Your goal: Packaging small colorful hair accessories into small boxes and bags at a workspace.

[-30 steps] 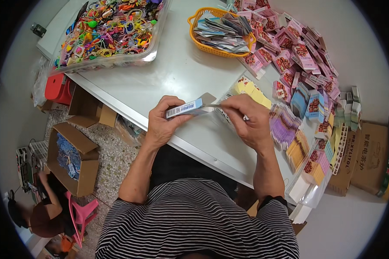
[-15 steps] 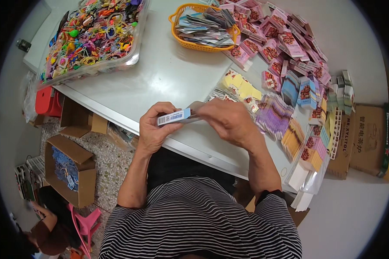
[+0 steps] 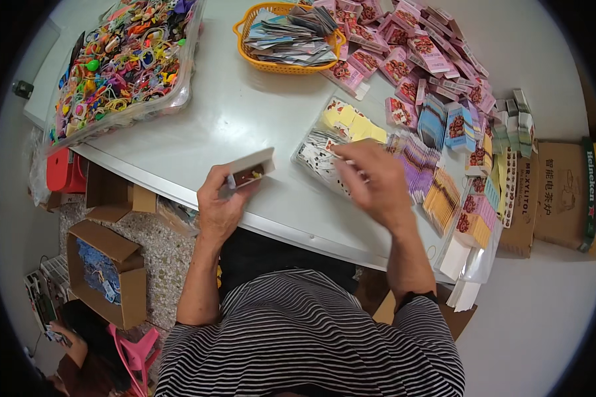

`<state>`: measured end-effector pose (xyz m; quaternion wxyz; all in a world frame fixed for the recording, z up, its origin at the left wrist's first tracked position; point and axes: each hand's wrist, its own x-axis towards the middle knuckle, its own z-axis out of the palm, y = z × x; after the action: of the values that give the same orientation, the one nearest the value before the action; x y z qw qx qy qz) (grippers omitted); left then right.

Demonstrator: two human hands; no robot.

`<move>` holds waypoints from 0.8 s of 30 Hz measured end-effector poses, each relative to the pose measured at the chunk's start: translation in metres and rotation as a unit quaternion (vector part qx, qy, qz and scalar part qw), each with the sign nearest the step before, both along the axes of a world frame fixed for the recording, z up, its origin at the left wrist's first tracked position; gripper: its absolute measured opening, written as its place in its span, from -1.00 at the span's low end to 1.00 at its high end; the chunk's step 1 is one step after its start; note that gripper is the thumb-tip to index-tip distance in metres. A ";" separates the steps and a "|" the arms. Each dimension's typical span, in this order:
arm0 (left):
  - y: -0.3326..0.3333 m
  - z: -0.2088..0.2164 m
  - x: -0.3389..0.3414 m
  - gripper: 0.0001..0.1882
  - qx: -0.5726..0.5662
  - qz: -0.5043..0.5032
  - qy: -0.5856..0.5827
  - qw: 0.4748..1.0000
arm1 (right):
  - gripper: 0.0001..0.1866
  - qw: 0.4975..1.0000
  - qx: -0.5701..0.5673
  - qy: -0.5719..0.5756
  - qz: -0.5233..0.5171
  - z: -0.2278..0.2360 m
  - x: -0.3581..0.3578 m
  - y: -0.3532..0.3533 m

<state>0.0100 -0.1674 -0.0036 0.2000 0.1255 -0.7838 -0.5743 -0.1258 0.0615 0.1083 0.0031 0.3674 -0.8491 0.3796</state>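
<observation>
My left hand (image 3: 222, 202) is closed around a small cardboard box (image 3: 252, 170), tilted, with its end open and a dark reddish inside showing, something yellowish in it. My right hand (image 3: 379, 185) hovers over a clear plastic tray (image 3: 300, 156) at the table's middle right. Its thumb and forefinger are apart, slightly blurred, and I see nothing between them. White pieces with black print (image 3: 321, 162) and yellow cards (image 3: 353, 123) lie in the tray, partly hidden by that hand.
Pink boxes (image 3: 404, 49) are heaped at the back right, beside fanned purple packets (image 3: 414, 164) and orange packets (image 3: 442, 198). A yellow basket (image 3: 281, 67) holds flat packets. A clear bin (image 3: 179, 96) of colourful trinkets stands left. Another person (image 3: 79, 360) sits at lower left.
My right hand has left the box and moved to the tray. The box in my left hand has turned so that its open end shows. The whole view has shifted slightly.
</observation>
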 end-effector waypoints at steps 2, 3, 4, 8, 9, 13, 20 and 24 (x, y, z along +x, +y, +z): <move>0.004 -0.001 -0.006 -0.68 0.154 0.024 0.002 0.988 | -0.83 0.991 0.117 0.037 -0.055 -0.006 -0.017 0.032; 0.005 -0.006 -0.009 -0.68 0.173 0.019 0.008 0.985 | -0.83 0.991 0.119 0.038 -0.055 -0.010 -0.021 0.042; 0.006 -0.008 -0.010 -0.68 0.175 0.019 0.008 0.984 | -0.85 0.984 0.154 0.057 -0.068 -0.014 -0.025 0.050; 0.006 -0.009 -0.010 -0.67 0.160 0.021 0.003 0.987 | -0.85 0.970 0.218 0.079 -0.072 -0.024 -0.024 0.052; 0.005 -0.009 -0.010 -0.67 0.144 0.020 0.003 0.989 | -0.85 0.970 0.217 0.078 -0.072 -0.025 -0.024 0.051; 0.006 -0.012 -0.010 -0.67 0.154 0.019 0.009 0.988 | -0.87 0.964 0.237 0.082 -0.091 -0.034 -0.026 0.048; 0.007 -0.012 -0.010 -0.66 0.160 0.018 0.017 0.987 | -0.91 0.987 0.116 0.047 -0.105 -0.039 -0.031 0.060; 0.006 -0.013 -0.009 -0.66 0.163 0.013 0.021 0.986 | -0.92 0.990 0.044 -0.044 -0.126 -0.029 -0.026 0.067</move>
<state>0.0006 -0.1618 -0.0165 0.2004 0.1545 -0.6741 -0.6939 -0.1519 0.1289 0.0797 -0.0029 0.2405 -0.9038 0.3540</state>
